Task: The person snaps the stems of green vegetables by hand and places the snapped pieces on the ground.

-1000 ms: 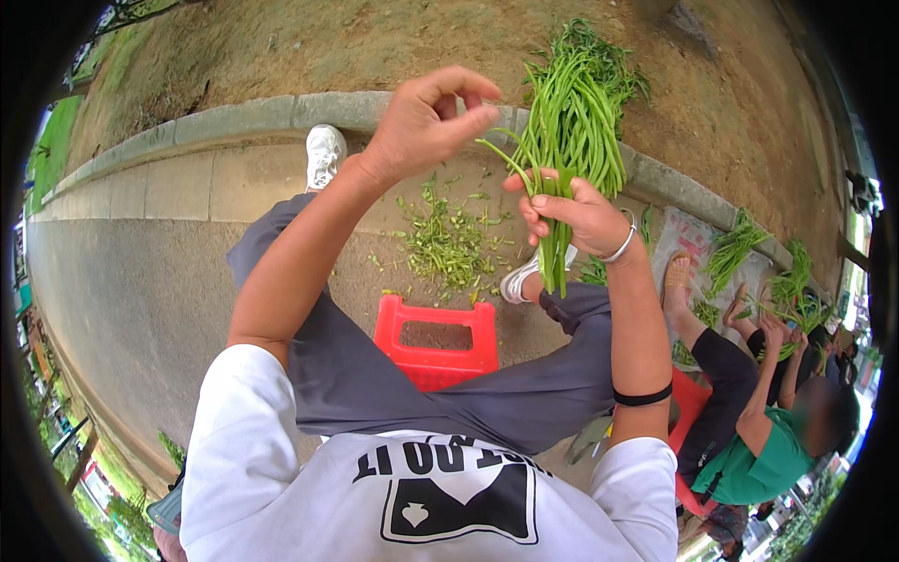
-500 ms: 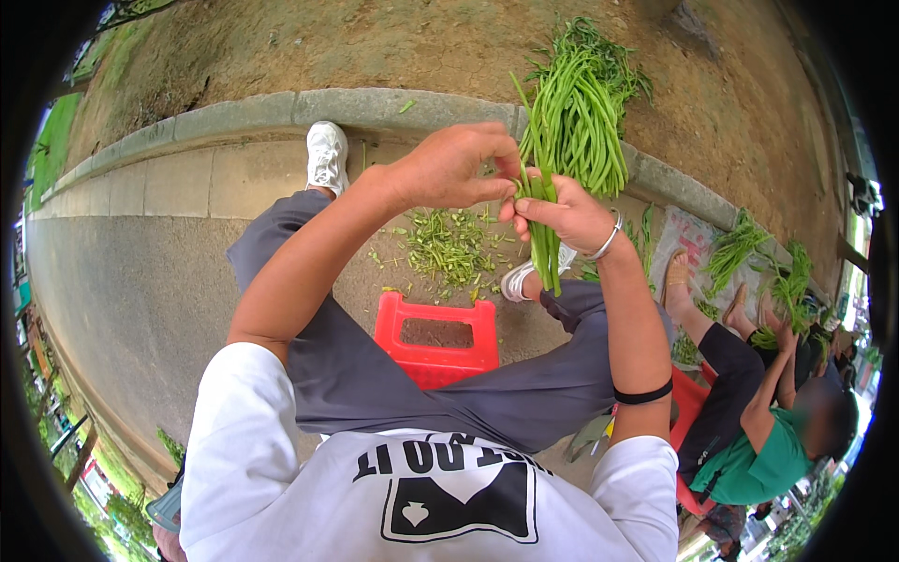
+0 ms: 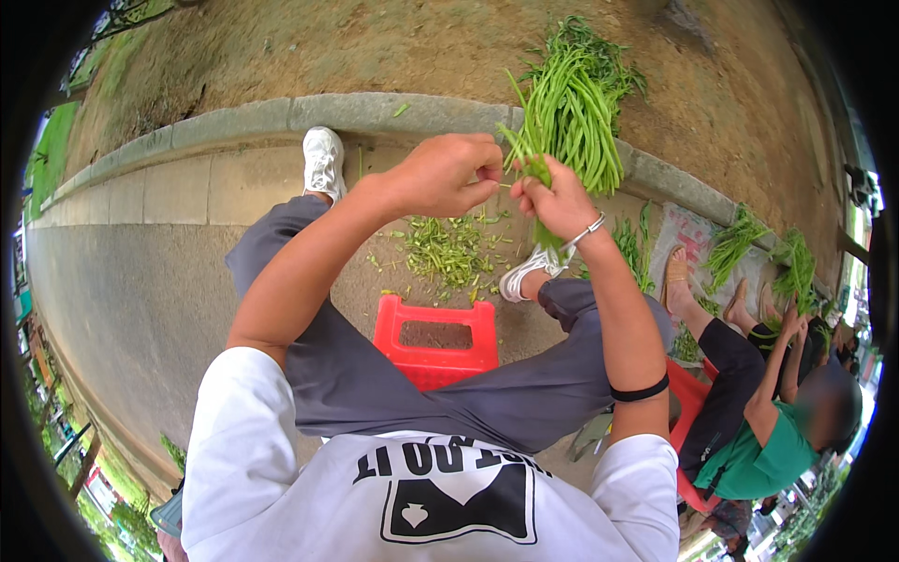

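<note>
My right hand [image 3: 559,199], with a silver bracelet at its wrist, is closed around a small bundle of green vegetable stalks [image 3: 536,170]. Some stalk ends stick out above the fist and others hang below it. To its left, my left hand [image 3: 461,176] is closed in a pinch. A thin pale-green strand [image 3: 505,185] stretches from its fingertips to the bundle. Just beyond my right hand, a large pile of long green stalks [image 3: 573,126] with leafy tops lies across the kerb. Short cut stalk pieces [image 3: 451,251] are scattered on the ground below my hands.
A red plastic stool [image 3: 437,343] stands between my legs. The stone kerb [image 3: 393,110] runs across, with bare soil beyond. At right, a person in a green shirt [image 3: 768,456] sits handling greens, near leafy bunches [image 3: 737,245] on a plastic sheet [image 3: 688,231].
My left hand has drawn slightly left from the bundle, with the thin strand now stretched between the hands. My right hand has turned the bundle. The person at right has raised their hands.
</note>
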The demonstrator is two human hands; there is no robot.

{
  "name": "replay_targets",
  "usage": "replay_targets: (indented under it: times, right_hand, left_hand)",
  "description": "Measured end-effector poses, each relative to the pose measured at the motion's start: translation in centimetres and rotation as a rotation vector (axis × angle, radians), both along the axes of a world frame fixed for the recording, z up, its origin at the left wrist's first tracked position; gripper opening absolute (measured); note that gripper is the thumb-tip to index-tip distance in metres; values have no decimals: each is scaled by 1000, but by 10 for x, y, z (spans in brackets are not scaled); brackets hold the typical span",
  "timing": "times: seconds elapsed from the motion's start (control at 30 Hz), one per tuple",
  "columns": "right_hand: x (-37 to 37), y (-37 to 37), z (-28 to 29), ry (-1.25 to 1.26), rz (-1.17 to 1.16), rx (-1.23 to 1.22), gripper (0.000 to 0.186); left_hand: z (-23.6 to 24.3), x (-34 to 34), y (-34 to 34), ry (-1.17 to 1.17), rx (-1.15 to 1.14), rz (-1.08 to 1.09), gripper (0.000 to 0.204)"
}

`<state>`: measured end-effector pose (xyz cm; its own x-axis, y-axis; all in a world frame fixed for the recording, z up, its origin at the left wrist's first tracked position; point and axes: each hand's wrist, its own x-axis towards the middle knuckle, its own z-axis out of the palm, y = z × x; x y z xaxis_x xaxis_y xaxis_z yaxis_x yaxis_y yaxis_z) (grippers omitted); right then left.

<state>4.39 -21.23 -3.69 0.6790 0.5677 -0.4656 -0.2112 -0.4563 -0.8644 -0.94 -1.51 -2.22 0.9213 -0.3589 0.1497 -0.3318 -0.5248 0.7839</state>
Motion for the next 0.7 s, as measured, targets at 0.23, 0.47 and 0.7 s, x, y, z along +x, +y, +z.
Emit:
replay_targets:
  times: [0.23,0.47,0.7]
  right_hand:
    - [18,-10,19,220,-47,314,27]
    - [11,-10,43,263,235,394,32]
    - [7,-14,46,372,364,352,30]
  left_hand:
    - [6,-2,16,173,134,-70,10]
    - [-13,0,19,380,-199,189,34]
    - [15,13,22,559,-702,314,40]
